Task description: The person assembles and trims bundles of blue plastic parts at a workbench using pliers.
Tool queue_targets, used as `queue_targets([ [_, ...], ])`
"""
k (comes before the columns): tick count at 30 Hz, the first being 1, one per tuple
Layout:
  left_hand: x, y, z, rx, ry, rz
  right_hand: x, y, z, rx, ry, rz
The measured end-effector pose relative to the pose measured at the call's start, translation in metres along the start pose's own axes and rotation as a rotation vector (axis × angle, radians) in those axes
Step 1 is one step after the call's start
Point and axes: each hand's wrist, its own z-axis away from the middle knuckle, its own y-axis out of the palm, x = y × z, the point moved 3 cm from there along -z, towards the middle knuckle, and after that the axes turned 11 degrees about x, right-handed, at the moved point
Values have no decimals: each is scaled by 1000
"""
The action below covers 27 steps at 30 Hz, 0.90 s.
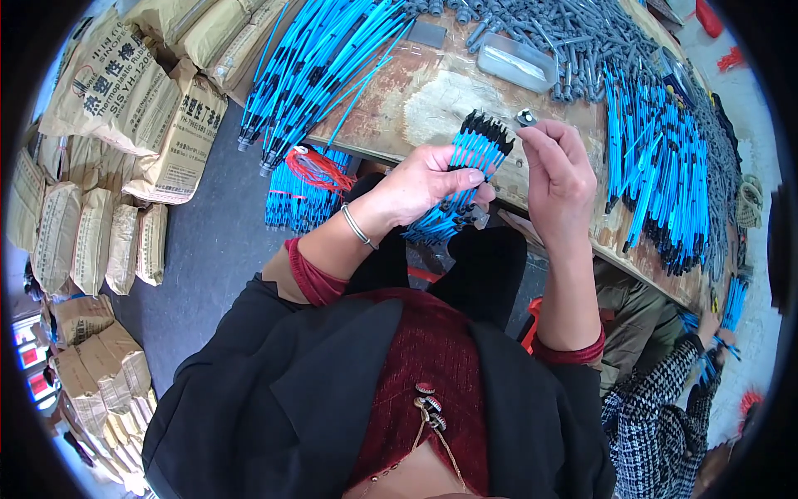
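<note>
Head view, the only one: your left hand [436,179], near the centre of the frame, is closed around a bundle of thin blue rods [482,148], its thumb laid across them and their black tips fanned toward the top of the frame. The lower part of the bundle passes below the fingers, over the near edge of the worktable [382,116]. Your right hand [565,183], just to the right and apart from the left, is raised with thumb and forefinger brought close together; a small dark-and-pale piece [525,118] shows at their tips, though you cannot tell from here whether it is pinched or lies on the table behind. The step in hand appears to be work at the black-tipped end, the left hand steadying and the right free for fine handling. The next move, as judged, calls for a firm left grip that keeps the tips level and a precise approach of the right fingertips, without splaying the rods. Toward the top of the frame lie a clear plastic tray [511,76] and a heap of grey parts [573,33]; loose blue rods lie at upper left [320,58] and at right [665,166].
</note>
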Motion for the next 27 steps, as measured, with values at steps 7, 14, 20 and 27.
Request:
queue_targets([
  [7,0,1,0,-14,-15,10,9,1,0,-13,-45,125],
  [14,1,1,0,-28,-8,-10,8,-3,2,0,-15,133],
  [20,2,0,0,-18,18,-22,12,-4,1,-3,-10,164],
  [27,2,1,2,-24,28,-16,13,-3,0,12,-14,166],
])
